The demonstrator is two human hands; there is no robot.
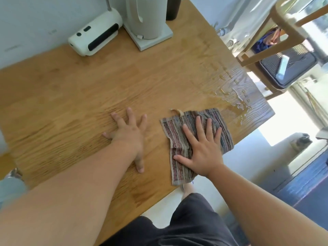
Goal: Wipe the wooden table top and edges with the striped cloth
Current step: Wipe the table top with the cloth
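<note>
- striped cloth (pixel 174 129) lies flat on the right side of the wooden worktop (pixel 71 103), right up at the near edge, with a wet patch (pixel 236 102) just beyond it
- right grip (pixel 204 153) is spread flat on top of the cloth, fingers straight, pressing rather than clutching
- left grip (pixel 129 134) is splayed on bare wood to the left, holding nothing
- cloth looks thin, soft and light, so I'd guess it bunches up without firm palm pressure
- for the edges, I reckon you'd pinch it and fold it over the rim
</note>
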